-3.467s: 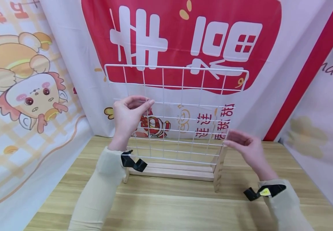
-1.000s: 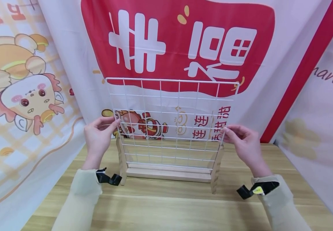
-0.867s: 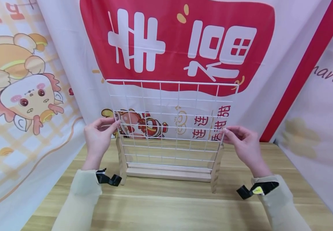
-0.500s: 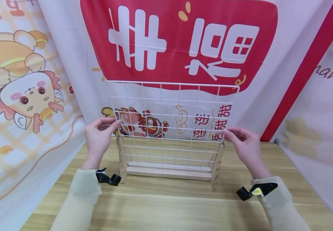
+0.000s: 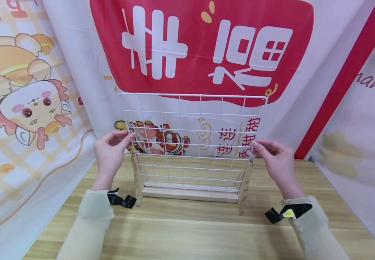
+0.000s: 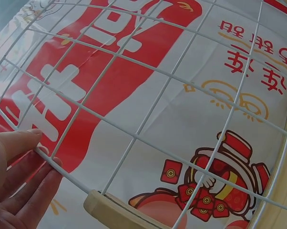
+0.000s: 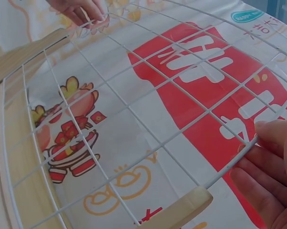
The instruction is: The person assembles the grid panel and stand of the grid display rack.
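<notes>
A white wire grid panel (image 5: 193,95) stands upright in a pale wooden stand (image 5: 190,195), its lower edge down at the crossbar and its sides between two uprights. My left hand (image 5: 110,153) pinches the panel's left side wire, a little above the left upright (image 6: 112,210); in the left wrist view the thumb lies on one side of the wire with the fingers behind. On the opposite side wire, just over the right upright (image 7: 184,207), my right hand (image 5: 278,162) holds on between thumb and fingertips.
The stand rests on a wood-grain table (image 5: 187,234). Behind it hangs a white cloth with a large red print (image 5: 200,54). A patterned cloth (image 5: 28,108) drapes on the left, and another pale cloth (image 5: 356,137) on the right.
My left hand has gone from the panel's upper left face to its left side wire. The panel has come down and sits more level in the stand; my right hand stays on its side.
</notes>
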`<state>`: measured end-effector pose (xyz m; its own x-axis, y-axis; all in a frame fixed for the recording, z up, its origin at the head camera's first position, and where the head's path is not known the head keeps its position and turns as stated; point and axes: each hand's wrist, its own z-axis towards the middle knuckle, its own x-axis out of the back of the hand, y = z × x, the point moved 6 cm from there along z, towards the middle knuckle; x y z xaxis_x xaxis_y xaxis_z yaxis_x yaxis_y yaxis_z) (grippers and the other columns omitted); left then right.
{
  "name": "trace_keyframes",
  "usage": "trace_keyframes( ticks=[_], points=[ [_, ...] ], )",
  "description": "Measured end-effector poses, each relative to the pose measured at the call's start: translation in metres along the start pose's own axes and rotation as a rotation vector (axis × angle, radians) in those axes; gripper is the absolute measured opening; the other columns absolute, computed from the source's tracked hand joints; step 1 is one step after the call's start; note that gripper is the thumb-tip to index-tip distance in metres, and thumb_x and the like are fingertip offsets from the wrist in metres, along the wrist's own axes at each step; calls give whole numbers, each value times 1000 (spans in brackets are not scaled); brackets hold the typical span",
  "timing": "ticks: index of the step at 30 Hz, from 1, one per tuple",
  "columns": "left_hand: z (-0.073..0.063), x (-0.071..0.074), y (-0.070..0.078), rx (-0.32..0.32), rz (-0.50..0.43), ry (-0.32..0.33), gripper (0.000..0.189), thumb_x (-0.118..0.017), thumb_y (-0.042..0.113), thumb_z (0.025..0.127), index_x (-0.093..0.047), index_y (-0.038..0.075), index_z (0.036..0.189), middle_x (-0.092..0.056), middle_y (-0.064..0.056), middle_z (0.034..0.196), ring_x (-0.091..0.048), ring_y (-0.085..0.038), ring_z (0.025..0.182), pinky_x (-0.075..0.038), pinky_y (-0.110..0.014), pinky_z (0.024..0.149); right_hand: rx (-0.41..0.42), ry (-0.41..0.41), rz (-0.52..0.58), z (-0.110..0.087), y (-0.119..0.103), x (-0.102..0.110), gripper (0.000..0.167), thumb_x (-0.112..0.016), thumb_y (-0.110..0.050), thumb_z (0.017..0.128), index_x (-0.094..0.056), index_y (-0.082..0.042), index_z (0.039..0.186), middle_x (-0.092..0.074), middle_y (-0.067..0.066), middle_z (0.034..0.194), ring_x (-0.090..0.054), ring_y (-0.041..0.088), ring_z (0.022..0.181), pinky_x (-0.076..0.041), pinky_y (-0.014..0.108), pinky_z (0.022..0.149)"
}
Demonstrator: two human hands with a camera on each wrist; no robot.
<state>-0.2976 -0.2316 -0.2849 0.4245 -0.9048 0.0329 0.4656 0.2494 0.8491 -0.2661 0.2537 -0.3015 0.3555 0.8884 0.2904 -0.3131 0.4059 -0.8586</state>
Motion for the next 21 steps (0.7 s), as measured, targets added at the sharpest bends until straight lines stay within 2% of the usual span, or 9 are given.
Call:
trace_keyframes(
  ticks=[4,13,17,21],
  points=[
    [0,1,-2,-3,8,-2,32,-86,24,85,-76,-1,103,-76,-4,91,-73,-15,77,-61,-24,69,14,-7,-1,-1,0,-1,47,-72,-47,93,-74,-9,121,-74,7,110,-74,21,92,-56,19,83],
    [-2,1,-5,-3,65,-10,37,-84,33,86,-76,2,106,-76,-4,94,-73,-20,79,-60,-21,68,17,-35,-1,-4,6,-2,45,-71,-42,96,-73,-6,123,-73,9,111,-74,18,90,-57,19,82],
    [0,0,-4,-11,29,-12,37,-84,31,87,-76,1,108,-76,-6,97,-73,-15,79,-61,-25,71,22,-9,17,-3,3,-1,43,-72,-41,95,-73,-7,123,-74,9,112,-73,17,90,-57,20,82],
    [1,-1,-2,-30,8,-19,37,-84,27,88,-75,-2,109,-76,-7,97,-74,-16,79,-61,-25,70,43,-5,34,-1,0,-1,41,-72,-38,96,-73,-7,121,-73,10,111,-73,16,89,-58,23,81]
  ],
)
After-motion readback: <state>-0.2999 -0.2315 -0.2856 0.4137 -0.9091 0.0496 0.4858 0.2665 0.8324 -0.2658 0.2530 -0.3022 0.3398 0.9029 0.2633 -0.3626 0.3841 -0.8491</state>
